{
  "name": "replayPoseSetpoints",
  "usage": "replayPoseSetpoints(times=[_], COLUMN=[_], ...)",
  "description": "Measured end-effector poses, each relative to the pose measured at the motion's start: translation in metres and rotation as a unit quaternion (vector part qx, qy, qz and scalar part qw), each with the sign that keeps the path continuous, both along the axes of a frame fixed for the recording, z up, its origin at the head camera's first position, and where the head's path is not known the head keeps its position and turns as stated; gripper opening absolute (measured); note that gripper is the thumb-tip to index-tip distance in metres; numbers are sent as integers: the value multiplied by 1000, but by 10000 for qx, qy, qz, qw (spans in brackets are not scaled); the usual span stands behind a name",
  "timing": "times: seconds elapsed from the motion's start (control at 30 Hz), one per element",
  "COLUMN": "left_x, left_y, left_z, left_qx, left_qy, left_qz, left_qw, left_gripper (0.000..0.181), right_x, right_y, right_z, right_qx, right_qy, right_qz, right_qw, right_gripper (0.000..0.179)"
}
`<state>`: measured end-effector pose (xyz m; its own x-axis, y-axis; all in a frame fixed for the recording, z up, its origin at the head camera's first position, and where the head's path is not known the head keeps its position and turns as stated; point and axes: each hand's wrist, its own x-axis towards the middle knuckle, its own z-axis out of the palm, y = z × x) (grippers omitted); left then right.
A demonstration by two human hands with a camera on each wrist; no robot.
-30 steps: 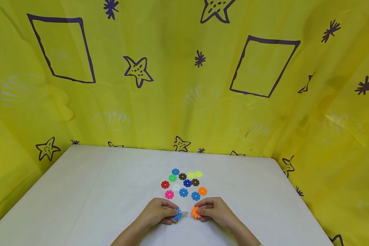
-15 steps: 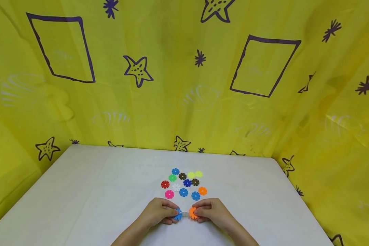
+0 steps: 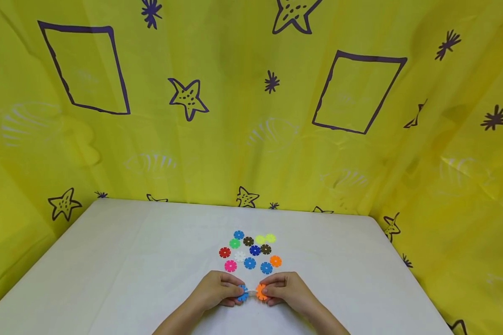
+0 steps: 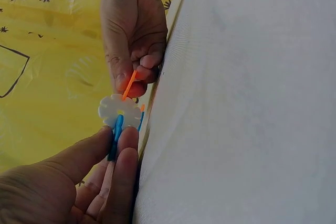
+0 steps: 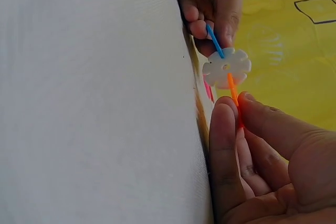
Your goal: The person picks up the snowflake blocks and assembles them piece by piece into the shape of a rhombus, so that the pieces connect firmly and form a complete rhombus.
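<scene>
In the head view my left hand (image 3: 218,289) pinches a light blue notched snowflake disc (image 3: 243,293) between thumb and fingers. A white notched disc (image 4: 111,107) is joined to the blue one and stands crosswise to it. My right hand (image 3: 288,291) pinches an orange notched disc (image 3: 261,292). In the right wrist view the orange disc's edge (image 5: 232,83) meets the white disc on the side opposite the blue disc (image 5: 214,40), in line with a notch. How deep it sits in the notch I cannot tell.
Beyond the hands, several loose discs lie on the white table (image 3: 151,270), among them a pink disc (image 3: 230,266), a red disc (image 3: 224,252), an orange disc (image 3: 275,261) and a dark blue disc (image 3: 255,250). A yellow patterned curtain (image 3: 234,149) surrounds the table.
My right hand has moved left with the orange disc, closing the gap to the white disc until they touch. The left hand has stayed nearly still. The loose discs lie as before.
</scene>
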<state>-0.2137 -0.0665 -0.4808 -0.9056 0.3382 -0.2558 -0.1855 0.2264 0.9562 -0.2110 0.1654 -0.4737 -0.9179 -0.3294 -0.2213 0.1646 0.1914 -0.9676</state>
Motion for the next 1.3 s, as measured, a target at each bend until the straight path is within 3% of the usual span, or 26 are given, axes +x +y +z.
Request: replayPoseSetpoints(times=[0.6, 1.0, 1.3], left_x=[1, -1, -2], left_y=[6, 3, 0], left_z=[1, 1, 1], left_qx=[-90, -361, -315], left_qy=[44, -69, -238], left_qz=[201, 62, -26], left_qw=[9997, 9993, 9992], left_gripper=[14, 14, 15], right_x=[1, 3, 3], right_y=[-9, -7, -5], right_z=[-7, -3, -1], right_qx=[60, 157, 92], right_qy=[221, 111, -6], right_qz=[-209, -190, -137], right_qw=[9995, 9996, 9999], right_gripper=[18, 21, 22])
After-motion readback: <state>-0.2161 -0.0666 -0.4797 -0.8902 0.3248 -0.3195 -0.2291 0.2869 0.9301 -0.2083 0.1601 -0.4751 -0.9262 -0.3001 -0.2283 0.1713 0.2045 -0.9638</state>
